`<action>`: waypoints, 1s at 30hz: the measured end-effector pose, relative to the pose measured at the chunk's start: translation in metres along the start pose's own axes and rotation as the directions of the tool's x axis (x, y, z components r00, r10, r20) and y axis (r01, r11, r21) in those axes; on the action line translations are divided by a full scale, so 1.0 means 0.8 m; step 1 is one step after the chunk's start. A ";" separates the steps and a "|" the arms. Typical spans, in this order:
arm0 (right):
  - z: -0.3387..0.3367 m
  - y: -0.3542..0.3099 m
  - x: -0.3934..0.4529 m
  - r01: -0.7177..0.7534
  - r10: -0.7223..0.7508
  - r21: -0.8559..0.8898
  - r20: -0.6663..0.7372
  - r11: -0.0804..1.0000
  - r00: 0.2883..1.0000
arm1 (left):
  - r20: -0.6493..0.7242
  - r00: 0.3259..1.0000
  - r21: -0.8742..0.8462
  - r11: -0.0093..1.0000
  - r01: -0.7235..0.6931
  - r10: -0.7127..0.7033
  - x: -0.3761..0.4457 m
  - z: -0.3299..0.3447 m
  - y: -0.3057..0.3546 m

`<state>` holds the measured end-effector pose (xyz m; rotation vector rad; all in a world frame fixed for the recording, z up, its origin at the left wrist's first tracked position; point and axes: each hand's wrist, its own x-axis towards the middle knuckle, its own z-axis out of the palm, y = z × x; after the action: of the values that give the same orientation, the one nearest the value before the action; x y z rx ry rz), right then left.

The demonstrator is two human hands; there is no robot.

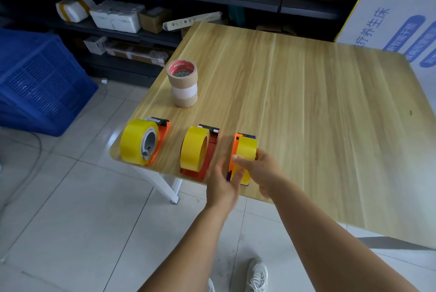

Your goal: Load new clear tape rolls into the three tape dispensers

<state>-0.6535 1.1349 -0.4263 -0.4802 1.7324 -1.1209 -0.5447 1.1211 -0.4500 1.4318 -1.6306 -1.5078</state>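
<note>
Now both hands (236, 173) cup third dispenser (240, 157) at table (306, 103) edge.

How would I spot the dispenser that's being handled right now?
Look along the near edge of the wooden table, where three dispensers with yellowish rolls stand in a row. It is the rightmost dispenser, orange with purple trim, the only one both hands are on.

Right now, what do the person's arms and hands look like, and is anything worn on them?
Both forearms are bare up to the picture's edge: no sleeves show. The left hand and right hand wear no gloves, and no watch, ring or bracelet is visible. The fingers are uncovered too.
</note>
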 end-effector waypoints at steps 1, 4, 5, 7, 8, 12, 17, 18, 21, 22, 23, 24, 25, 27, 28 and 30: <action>0.000 -0.001 0.000 -0.004 0.004 -0.016 -0.003 1.000 1.000 | 0.021 1.000 -0.024 1.000 -0.006 0.007 0.002 0.000 0.002; -0.002 -0.004 0.004 -0.049 0.049 -0.069 -0.006 0.996 0.999 | 0.083 0.996 0.018 0.999 -0.034 0.032 0.004 -0.002 0.010; -0.002 -0.007 0.004 -0.088 0.087 -0.072 -0.019 0.994 0.996 | 0.087 0.994 0.062 0.996 -0.065 0.060 0.005 -0.003 0.010; -0.005 -0.008 0.009 -0.154 0.152 -0.062 -0.044 0.986 0.987 | 0.088 0.993 0.118 0.989 -0.091 0.081 0.005 -0.006 0.012; -0.005 -0.006 0.014 -0.167 0.165 -0.061 -0.045 0.984 0.985 | 0.085 0.994 0.135 0.987 -0.085 0.074 0.006 -0.006 0.013; -0.004 -0.013 0.014 -0.193 0.187 -0.071 -0.075 0.979 0.979 | 0.071 0.997 0.193 0.980 -0.056 0.043 0.008 -0.004 0.021; -0.004 -0.017 0.012 -0.207 0.202 -0.062 -0.077 0.976 0.976 | 0.086 0.996 0.226 0.974 -0.023 0.004 0.008 -0.003 0.027; -0.004 -0.017 0.013 -0.211 0.206 -0.060 -0.084 0.976 0.975 | 0.087 0.996 0.244 0.969 -0.042 0.021 0.008 -0.003 0.029; -0.002 -0.022 0.010 -0.223 0.211 -0.108 -0.113 0.969 0.971 | 0.134 0.989 0.297 0.950 -0.092 0.054 0.007 -0.007 0.037; -0.001 -0.024 0.008 -0.221 0.204 -0.139 -0.128 0.965 0.971 | 0.151 0.986 0.323 0.939 -0.115 0.069 0.008 -0.009 0.037; -0.001 -0.029 0.002 -0.226 0.202 -0.178 -0.139 0.958 0.969 | 0.179 0.981 0.353 0.925 -0.139 0.079 0.008 -0.012 0.040; -0.002 -0.030 0.000 -0.221 0.191 -0.223 -0.148 0.950 0.970 | 0.185 0.977 0.374 0.911 -0.171 0.108 0.012 -0.015 0.038; -0.002 -0.034 -0.005 -0.215 0.176 -0.262 -0.162 0.941 0.971 | 0.197 0.974 0.402 0.898 -0.181 0.109 0.013 -0.019 0.042; -0.004 -0.040 -0.014 -0.168 0.107 -0.336 -0.192 0.927 0.976 | 0.217 0.973 0.475 0.862 -0.175 0.078 0.016 -0.025 0.050; -0.007 -0.043 -0.017 -0.129 0.058 -0.371 -0.198 0.920 0.978 | 0.223 0.972 0.521 0.833 -0.187 0.078 0.019 -0.027 0.054; -0.009 -0.053 -0.023 -0.058 -0.040 -0.444 -0.209 0.894 0.977 | 0.237 0.962 0.579 0.776 -0.251 0.134 0.023 -0.033 0.073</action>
<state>-0.6592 1.1307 -0.3798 -0.6497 2.1951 -0.7777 -0.5480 1.0845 -0.3946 1.3853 -2.4532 -1.0568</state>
